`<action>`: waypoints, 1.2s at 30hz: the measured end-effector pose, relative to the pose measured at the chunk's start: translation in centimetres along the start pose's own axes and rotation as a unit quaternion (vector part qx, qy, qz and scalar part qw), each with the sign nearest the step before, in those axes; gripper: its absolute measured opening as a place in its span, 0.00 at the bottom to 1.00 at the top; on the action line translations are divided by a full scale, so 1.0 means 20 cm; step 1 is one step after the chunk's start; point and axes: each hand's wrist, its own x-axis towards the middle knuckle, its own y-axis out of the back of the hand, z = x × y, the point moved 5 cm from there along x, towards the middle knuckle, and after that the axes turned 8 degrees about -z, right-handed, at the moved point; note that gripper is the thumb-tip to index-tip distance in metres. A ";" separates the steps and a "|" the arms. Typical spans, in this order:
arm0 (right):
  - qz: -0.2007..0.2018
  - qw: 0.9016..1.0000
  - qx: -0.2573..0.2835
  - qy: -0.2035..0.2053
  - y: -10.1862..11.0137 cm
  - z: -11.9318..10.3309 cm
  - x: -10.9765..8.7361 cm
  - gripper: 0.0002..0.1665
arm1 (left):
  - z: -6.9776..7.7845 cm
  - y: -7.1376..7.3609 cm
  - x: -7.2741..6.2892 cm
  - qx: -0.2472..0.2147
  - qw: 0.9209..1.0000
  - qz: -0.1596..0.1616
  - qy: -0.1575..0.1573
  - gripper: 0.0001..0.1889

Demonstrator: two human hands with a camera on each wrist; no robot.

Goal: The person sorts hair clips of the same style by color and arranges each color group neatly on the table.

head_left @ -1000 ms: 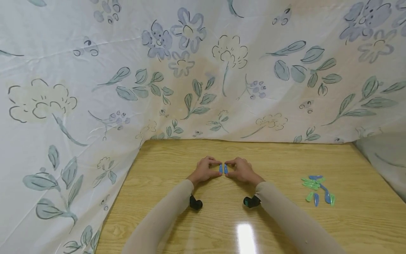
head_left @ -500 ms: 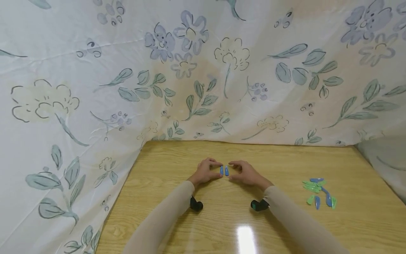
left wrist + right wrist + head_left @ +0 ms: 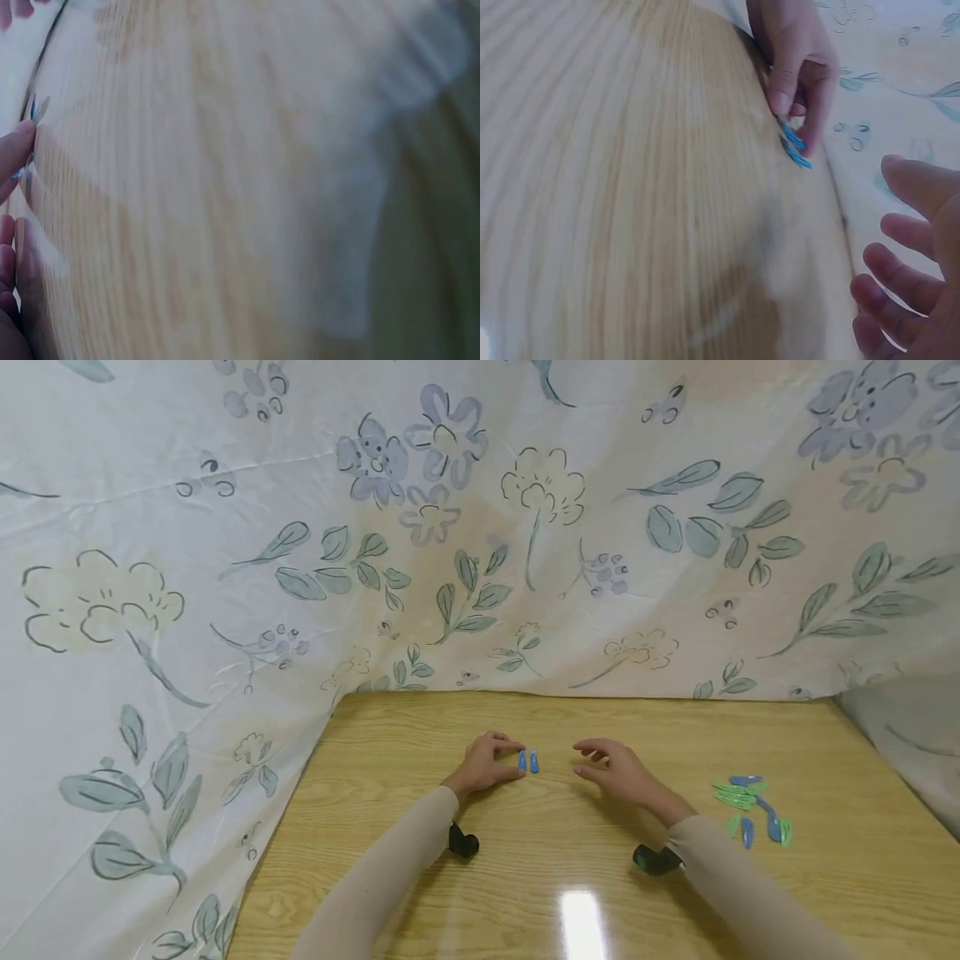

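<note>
Look, we see the left blue clip [image 3: 522,761] and the right blue clip [image 3: 534,761] side by side on the wooden table [image 3: 390,743], well to the left of the clip pile [image 3: 735,796], which is green and blue. The left hand [image 3: 482,763] is farthest left of the pile, and its finger and thumb pinch the left blue clip at its two ends. The right blue clip is just beside that, on the side toward the pile. The right hand [image 3: 617,770] sits between the pile and both of those clips, its thumb and fingers apart. Only the head view shows us the pile. The right wrist view lets us see the right hand's spread fingers [image 3: 904,277] up close. The left wrist view gives us just some fingers and a blurry bit of blue. Behind the pile hangs a flowery cloth [image 3: 540,635].
</note>
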 end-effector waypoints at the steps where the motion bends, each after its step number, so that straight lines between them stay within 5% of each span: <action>1: 0.004 1.000 -0.001 -0.001 0.02 0.00 -0.02 0.27 | 0.00 0.00 0.00 0.000 1.000 -0.001 -0.001 0.24; 22: 0.100 0.991 -0.087 -0.034 0.33 0.11 -0.37 0.25 | 0.00 0.03 0.02 0.009 1.000 0.012 -0.016 0.24; 36: 0.130 0.980 -0.121 -0.087 0.54 0.39 -0.65 0.28 | -0.02 0.00 0.00 0.001 1.000 -0.005 0.001 0.24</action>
